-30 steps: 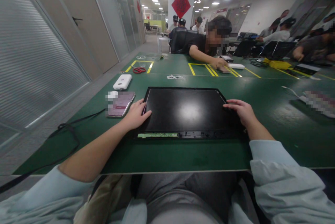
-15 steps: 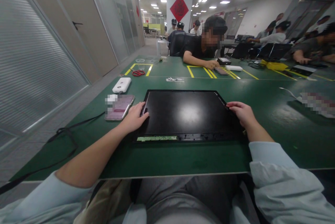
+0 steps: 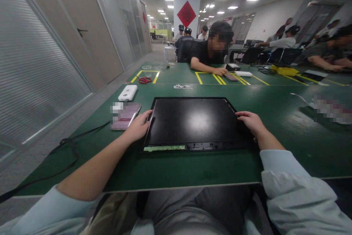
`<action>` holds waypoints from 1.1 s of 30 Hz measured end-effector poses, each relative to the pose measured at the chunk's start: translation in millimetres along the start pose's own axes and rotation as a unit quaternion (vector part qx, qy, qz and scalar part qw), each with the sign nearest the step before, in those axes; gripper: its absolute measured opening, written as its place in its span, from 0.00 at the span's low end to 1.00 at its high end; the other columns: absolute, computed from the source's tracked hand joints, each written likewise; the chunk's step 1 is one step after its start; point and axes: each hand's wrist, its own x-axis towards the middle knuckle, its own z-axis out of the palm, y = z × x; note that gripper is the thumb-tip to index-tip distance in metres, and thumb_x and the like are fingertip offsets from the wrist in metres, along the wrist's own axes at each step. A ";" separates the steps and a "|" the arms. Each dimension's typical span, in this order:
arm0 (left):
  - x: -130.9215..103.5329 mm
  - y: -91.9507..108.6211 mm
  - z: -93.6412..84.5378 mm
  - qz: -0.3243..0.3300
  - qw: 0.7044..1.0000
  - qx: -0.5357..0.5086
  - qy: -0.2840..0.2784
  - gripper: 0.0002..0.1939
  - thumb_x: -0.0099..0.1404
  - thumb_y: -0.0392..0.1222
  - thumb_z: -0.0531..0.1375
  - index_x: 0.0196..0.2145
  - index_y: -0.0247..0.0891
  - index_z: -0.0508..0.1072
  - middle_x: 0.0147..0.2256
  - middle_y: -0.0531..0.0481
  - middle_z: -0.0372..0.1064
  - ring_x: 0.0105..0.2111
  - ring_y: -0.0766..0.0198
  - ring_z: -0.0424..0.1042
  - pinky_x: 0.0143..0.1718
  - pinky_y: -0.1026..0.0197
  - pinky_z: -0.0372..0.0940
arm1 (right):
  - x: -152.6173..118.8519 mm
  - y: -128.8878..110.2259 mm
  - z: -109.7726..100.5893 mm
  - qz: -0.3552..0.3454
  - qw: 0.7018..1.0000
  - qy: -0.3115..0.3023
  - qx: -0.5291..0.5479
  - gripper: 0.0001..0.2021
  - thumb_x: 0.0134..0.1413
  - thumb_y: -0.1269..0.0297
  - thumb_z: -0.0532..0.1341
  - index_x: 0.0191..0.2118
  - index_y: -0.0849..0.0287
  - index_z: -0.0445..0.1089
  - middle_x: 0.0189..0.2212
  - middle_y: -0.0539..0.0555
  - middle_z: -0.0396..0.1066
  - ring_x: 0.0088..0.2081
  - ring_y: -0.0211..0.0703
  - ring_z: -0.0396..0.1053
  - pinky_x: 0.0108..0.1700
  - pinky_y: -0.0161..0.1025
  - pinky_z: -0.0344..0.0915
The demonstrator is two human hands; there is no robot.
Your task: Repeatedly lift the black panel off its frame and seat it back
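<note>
So there's a black screen (image 3: 192,121) lying face up on a green counter (image 3: 187,172), right near the edge closest to the wearer. It's basically a dark panel in a thin black frame, with a bright patch of glare around the middle. Along the near side of the frame there's a strip with a green board (image 3: 165,148) on its left part, and the rest of that strip is black.

Left hand (image 3: 140,124) is on the screen's left side, thumb and fingers a bit apart, gripping the frame edge. Right hand (image 3: 249,120) has the opposite side, fingertips and thumb pinched pretty close together on the frame toward the far right corner. So both sides are held, and the screen is sitting flat between them.

Just left of the left hand is a phone (image 3: 125,116), partly pixelated, with a white power bank (image 3: 128,92) right behind it. A black strap (image 3: 88,131) trails off to the left from near the phone. Past the screen there are some small white bits (image 3: 183,86), and red scissors (image 3: 145,80) farther back by the yellow tape (image 3: 200,78). Across the counter a person (image 3: 211,50) in a black top leans in, one hand on a pixelated item.
</note>
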 end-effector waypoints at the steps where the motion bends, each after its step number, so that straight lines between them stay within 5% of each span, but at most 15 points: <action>1: -0.4 0.6 -0.2 -0.004 1.000 -0.021 -0.001 0.33 0.60 0.38 0.55 0.63 0.38 0.67 0.60 0.41 0.71 0.61 0.46 0.69 0.64 0.41 0.61 | -0.4 -0.4 0.2 -0.001 1.000 -0.001 -0.001 0.12 0.34 0.70 0.64 0.30 0.54 0.80 0.30 0.52 0.78 0.34 0.47 0.72 0.41 0.43 0.67; 5: -1.5 6.5 -1.7 -0.031 0.989 -0.145 -0.007 0.35 0.60 0.38 0.56 0.65 0.39 0.64 0.58 0.42 0.73 0.58 0.47 0.72 0.59 0.41 0.66 | -1.5 -1.2 1.4 -0.008 1.000 -0.001 0.000 0.12 0.34 0.69 0.64 0.30 0.53 0.80 0.31 0.52 0.79 0.35 0.48 0.73 0.41 0.43 0.67; 10: -4.6 24.1 -4.9 -0.107 0.934 -0.341 0.021 0.35 0.59 0.35 0.58 0.65 0.41 0.61 0.65 0.41 0.66 0.52 0.51 0.77 0.50 0.49 0.75 | -1.5 -1.1 2.4 -0.014 1.000 -0.005 0.005 0.11 0.36 0.70 0.64 0.30 0.53 0.80 0.32 0.53 0.79 0.35 0.47 0.73 0.41 0.43 0.67; 16: -9.0 33.8 -6.2 -0.161 0.910 -0.377 0.054 0.28 0.59 0.32 0.59 0.58 0.42 0.66 0.67 0.41 0.62 0.49 0.52 0.79 0.39 0.54 0.78 | -0.2 0.5 2.3 -0.011 1.000 -0.017 -0.008 0.11 0.37 0.70 0.64 0.30 0.53 0.80 0.31 0.53 0.78 0.32 0.47 0.72 0.41 0.43 0.67; 21: -6.8 34.1 -4.3 -0.193 0.890 -0.405 0.077 0.24 0.61 0.30 0.59 0.55 0.41 0.68 0.66 0.42 0.63 0.49 0.54 0.79 0.40 0.57 0.77 | -0.2 0.8 1.8 -0.016 0.999 -0.016 -0.024 0.11 0.37 0.70 0.64 0.30 0.52 0.80 0.29 0.52 0.78 0.32 0.46 0.71 0.39 0.43 0.66; 28: -7.8 40.7 -3.6 -0.251 0.833 -0.485 0.092 0.25 0.64 0.30 0.61 0.58 0.41 0.69 0.49 0.43 0.79 0.32 0.60 0.81 0.25 0.63 0.74 | 0.7 -0.9 1.6 -0.021 0.998 -0.018 -0.047 0.11 0.38 0.70 0.64 0.31 0.55 0.81 0.28 0.52 0.78 0.32 0.45 0.71 0.39 0.40 0.65; 33: -9.8 40.5 -3.1 -0.251 0.807 -0.528 0.088 0.29 0.60 0.28 0.66 0.58 0.39 0.70 0.39 0.45 0.80 0.23 0.62 0.78 0.20 0.64 0.71 | 0.9 -0.9 1.4 -0.022 0.998 -0.021 -0.058 0.12 0.39 0.70 0.63 0.32 0.55 0.81 0.29 0.54 0.78 0.33 0.45 0.71 0.40 0.40 0.65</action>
